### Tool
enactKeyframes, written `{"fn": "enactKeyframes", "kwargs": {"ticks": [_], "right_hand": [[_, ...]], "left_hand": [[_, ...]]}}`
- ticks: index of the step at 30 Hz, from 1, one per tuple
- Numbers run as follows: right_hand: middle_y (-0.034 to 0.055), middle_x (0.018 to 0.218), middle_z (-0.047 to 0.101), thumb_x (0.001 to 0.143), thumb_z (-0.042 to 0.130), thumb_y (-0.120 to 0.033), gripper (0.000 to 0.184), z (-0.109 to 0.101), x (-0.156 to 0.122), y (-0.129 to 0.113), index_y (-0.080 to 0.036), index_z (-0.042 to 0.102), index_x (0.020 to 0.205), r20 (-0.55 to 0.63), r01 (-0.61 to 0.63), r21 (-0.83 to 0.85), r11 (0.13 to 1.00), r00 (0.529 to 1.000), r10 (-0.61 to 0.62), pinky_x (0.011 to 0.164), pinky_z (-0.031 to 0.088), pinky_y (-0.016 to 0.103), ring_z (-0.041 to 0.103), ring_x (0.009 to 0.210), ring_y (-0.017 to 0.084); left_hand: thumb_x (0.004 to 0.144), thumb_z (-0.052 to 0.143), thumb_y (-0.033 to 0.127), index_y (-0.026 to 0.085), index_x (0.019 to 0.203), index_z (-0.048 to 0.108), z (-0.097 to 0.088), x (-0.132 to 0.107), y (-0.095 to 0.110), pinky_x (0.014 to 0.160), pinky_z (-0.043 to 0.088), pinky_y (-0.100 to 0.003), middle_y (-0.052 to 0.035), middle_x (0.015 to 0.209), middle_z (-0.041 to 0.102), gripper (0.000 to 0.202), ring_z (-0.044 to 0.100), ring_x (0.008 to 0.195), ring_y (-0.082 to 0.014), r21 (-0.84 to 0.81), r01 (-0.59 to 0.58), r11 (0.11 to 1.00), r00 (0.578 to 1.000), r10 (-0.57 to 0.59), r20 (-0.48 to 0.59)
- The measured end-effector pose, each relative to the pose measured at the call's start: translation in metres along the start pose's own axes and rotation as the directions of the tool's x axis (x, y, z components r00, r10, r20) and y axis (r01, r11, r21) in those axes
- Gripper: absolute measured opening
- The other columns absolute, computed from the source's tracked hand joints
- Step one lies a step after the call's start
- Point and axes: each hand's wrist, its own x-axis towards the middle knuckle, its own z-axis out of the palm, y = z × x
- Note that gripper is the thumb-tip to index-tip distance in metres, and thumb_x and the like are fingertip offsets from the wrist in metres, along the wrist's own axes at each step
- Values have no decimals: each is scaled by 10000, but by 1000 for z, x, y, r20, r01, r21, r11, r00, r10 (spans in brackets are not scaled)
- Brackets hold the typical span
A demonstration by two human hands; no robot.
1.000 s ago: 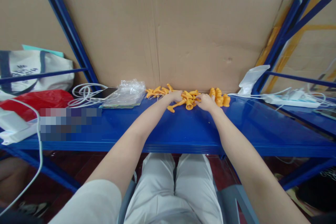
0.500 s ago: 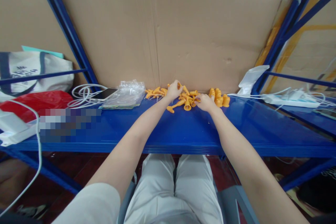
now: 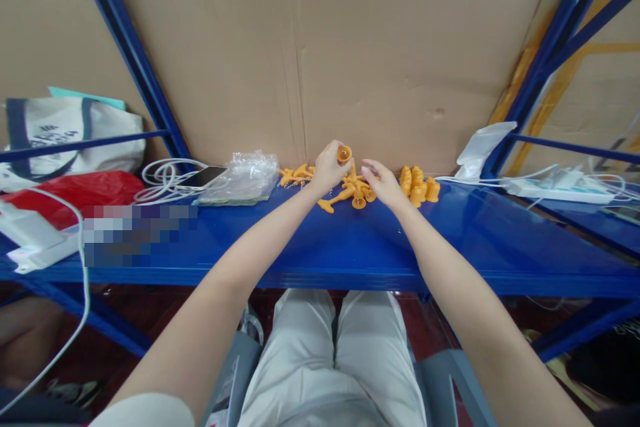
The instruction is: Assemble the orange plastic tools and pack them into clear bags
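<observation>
Lifting a yellow-orange piece [image 3: 345, 155] at the blue shelf [image 3: 340, 243]

From where I'm standing, the person's left hand [image 3: 328, 168] is wrapped around that piece, its round, hollow end tipped toward the wearer, near the cardboard sheet [image 3: 370, 67]. Just to its right, the right hand [image 3: 384, 183] reaches in with fingers parted; I can't tell whether they grip anything. Under and between the hands lies a jumbled pile [image 3: 359, 201] of similar pieces, some with flared ends. More pieces [image 3: 295, 176] lie to the left, beside a clear plastic bag [image 3: 237, 178], while an upright cluster [image 3: 417, 187] stands to the right, near the white cables [image 3: 480, 180].
</observation>
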Motion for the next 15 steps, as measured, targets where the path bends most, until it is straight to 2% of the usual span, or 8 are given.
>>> {"fn": "enactKeyframes", "kwargs": {"ticks": [3, 6, 10, 15], "right_hand": [[82, 1159, 723, 884, 508, -700, 580, 13, 0, -11, -237, 640, 1206, 38, 23, 262, 965, 999, -35, 975, 549, 445, 677, 1089, 256], [76, 1088, 723, 808, 557, -766, 626, 21, -5, -19, -235, 620, 1133, 72, 15, 366, 930, 996, -45, 899, 589, 428, 695, 997, 250], [59, 1013, 705, 796, 640, -685, 540, 27, -11, -23, -230, 571, 1079, 144, -65, 326, 943, 989, 18, 795, 608, 376, 696, 903, 213], [-3, 826, 645, 811, 674, -576, 394, 27, -12, -24, -226, 523, 911, 102, -132, 262, 956, 989, 108, 709, 591, 323, 663, 750, 166]], "left_hand": [[834, 662, 222, 182, 1144, 591, -9, -13, 8, 971, 487, -369, -103, 1142, 691, 320, 641, 1076, -230, 9, -125, 992, 991, 124, 52], [884, 623, 246, 206, 1344, 510, -13, -29, 8, 1005, 477, -392, -108, 1228, 673, 476, 633, 1124, -231, 17, -157, 987, 984, 155, 84], [913, 583, 215, 188, 1380, 498, -14, -46, 0, 1020, 472, -420, -115, 1185, 690, 475, 641, 1120, -233, 43, -169, 985, 976, 161, 147], [913, 548, 164, 178, 1252, 601, -11, -50, 0, 1037, 458, -454, -123, 1159, 701, 344, 640, 1130, -242, 17, -276, 961, 940, 266, 213]]}}
